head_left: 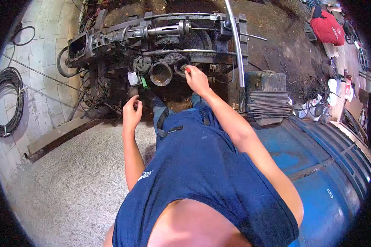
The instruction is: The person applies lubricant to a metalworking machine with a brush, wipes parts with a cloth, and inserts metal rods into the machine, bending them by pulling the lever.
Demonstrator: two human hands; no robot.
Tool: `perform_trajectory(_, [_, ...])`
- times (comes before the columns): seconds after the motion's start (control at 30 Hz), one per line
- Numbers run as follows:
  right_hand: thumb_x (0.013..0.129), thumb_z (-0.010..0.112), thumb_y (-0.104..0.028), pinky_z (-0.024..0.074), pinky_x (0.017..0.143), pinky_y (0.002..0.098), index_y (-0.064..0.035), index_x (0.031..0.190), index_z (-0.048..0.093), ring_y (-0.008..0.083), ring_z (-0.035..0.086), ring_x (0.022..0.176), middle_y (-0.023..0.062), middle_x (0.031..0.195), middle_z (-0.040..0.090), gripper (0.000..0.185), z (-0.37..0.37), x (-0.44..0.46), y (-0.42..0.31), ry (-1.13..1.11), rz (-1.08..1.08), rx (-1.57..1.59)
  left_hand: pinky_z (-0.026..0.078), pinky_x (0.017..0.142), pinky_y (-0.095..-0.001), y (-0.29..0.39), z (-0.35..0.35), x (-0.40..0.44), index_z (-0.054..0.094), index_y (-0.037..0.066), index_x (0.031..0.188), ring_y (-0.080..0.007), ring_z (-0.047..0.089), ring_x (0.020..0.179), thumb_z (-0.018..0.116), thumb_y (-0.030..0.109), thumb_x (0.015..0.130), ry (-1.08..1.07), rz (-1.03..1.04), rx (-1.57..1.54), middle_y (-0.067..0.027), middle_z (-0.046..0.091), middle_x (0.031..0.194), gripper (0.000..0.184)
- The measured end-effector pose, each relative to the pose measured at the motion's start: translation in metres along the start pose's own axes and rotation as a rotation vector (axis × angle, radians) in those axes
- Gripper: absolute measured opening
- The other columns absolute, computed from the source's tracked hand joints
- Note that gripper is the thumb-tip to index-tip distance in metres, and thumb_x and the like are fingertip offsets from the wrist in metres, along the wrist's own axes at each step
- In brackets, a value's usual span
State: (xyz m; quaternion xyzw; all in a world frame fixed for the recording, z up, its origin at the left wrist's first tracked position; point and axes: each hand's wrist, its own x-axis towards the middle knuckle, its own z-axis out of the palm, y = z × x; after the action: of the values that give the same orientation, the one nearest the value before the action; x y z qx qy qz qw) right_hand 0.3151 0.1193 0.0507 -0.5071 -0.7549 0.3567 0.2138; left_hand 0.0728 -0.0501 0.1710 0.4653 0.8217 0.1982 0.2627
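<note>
Pinches red item (188,70) in right hand (198,80) at dark container (179,65), nothing in half-open left hand (132,113); could drop item through slack pinch.

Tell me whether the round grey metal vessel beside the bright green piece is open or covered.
Open: no lid spans the mouth of the round grey metal vessel, and its brownish inside shows.

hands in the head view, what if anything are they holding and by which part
The right hand holds a small red item; which part is gripped is too small to tell. The left hand holds nothing visible.
</note>
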Motion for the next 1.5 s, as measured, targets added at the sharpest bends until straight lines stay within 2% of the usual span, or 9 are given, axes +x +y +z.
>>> perform_trajectory(0.4, [0.088,0.06,-0.015,0.0516,0.068,0.0418,-0.0069,0.115,0.06,0.0349,0.063,0.081,0.0151,0.096,0.063,0.029,0.002,-0.022,0.02,0.04,-0.095,0.153,0.05,0.076,-0.0343,0.005,0.011,-0.006,0.061,-0.001,0.113,-0.0245,0.064,0.079,0.06,0.013,0.088,-0.067,-0.053,-0.013,-0.0165,0.068,0.088,0.029])
perform_trajectory(0.5, [0.091,0.059,-0.013,0.0503,0.059,0.03,-0.0026,0.116,0.06,0.0185,0.067,0.072,0.0129,0.092,0.069,0.027,-0.006,-0.03,0.024,0.162,0.328,0.565,0.05,0.075,-0.0338,0.006,0.01,-0.001,0.061,0.0,0.114,-0.0235,0.064,0.078,0.061,0.014,0.088,-0.063,-0.037,0.009,-0.016,0.068,0.088,0.03])
perform_trajectory(0.6, [0.091,0.059,-0.016,0.0514,0.055,0.0244,-0.0003,0.115,0.058,0.0173,0.066,0.064,0.0124,0.087,0.068,0.028,-0.03,-0.04,0.05,0.415,0.742,1.255,0.051,0.072,-0.0332,0.002,0.01,0.003,0.061,0.0,0.114,-0.0213,0.064,0.077,0.061,0.014,0.088,-0.083,-0.04,-0.021,-0.0153,0.068,0.088,0.03])
perform_trajectory(0.7, [0.094,0.053,-0.019,0.0525,0.057,0.0274,-0.0028,0.112,0.057,0.0188,0.065,0.069,0.0125,0.087,0.067,0.024,-0.059,-0.057,0.082,0.634,0.995,1.416,0.051,0.072,-0.0329,0.006,0.014,0.005,0.061,0.0,0.114,-0.0208,0.064,0.077,0.061,0.014,0.088,-0.081,-0.025,-0.01,-0.0152,0.068,0.088,0.03])
perform_trajectory(0.9, [0.093,0.053,-0.021,0.0507,0.055,0.0307,-0.0115,0.113,0.055,0.0146,0.06,0.064,0.007,0.086,0.066,0.022,-0.031,-0.054,0.187,0.548,0.864,1.63,0.05,0.073,-0.0325,0.021,0.015,0.015,0.061,-0.001,0.114,-0.0216,0.065,0.078,0.061,0.014,0.088,-0.122,0.034,0.051,-0.0163,0.068,0.09,0.03])
perform_trajectory(1.13, [0.091,0.052,-0.015,0.0459,0.043,0.0315,-0.0032,0.095,0.053,0.0207,0.054,0.051,0.0073,0.065,0.052,0.012,0.002,0.013,0.243,0.508,0.798,1.537,0.05,0.075,-0.0335,0.032,0.012,0.021,0.06,-0.003,0.114,-0.0224,0.065,0.079,0.06,0.01,0.087,-0.147,0.032,0.047,-0.017,0.068,0.091,0.03])
perform_trajectory(1.17, [0.089,0.056,-0.012,0.0418,0.036,0.0307,-0.0048,0.088,0.052,0.02,0.05,0.045,0.0052,0.061,0.048,0.008,-0.001,0.019,0.218,0.722,1.015,1.282,0.05,0.075,-0.0335,0.031,0.011,0.021,0.06,-0.003,0.114,-0.0224,0.065,0.079,0.06,0.01,0.087,-0.142,0.029,0.052,-0.017,0.068,0.091,0.03])
perform_trajectory(1.3, [0.089,0.06,-0.016,0.035,0.031,0.0322,-0.0075,0.08,0.053,0.0202,0.046,0.04,0.0035,0.056,0.044,0.015,0.014,0.019,0.23,0.877,1.163,1.106,0.05,0.075,-0.0335,0.019,0.016,0.012,0.061,-0.002,0.114,-0.0221,0.065,0.079,0.061,0.009,0.087,-0.127,0.01,0.044,-0.0171,0.068,0.089,0.03])
perform_trajectory(1.5, [0.085,0.053,-0.008,0.0387,0.038,0.0319,-0.0044,0.072,0.052,0.0217,0.05,0.046,0.0075,0.06,0.049,0.014,0.0,0.018,0.226,0.693,0.763,1.463,0.051,0.073,-0.035,0.021,0.022,0.008,0.061,-0.003,0.112,-0.0251,0.065,0.075,0.062,0.009,0.085,-0.109,0.062,0.033,-0.0171,0.067,0.087,0.029])
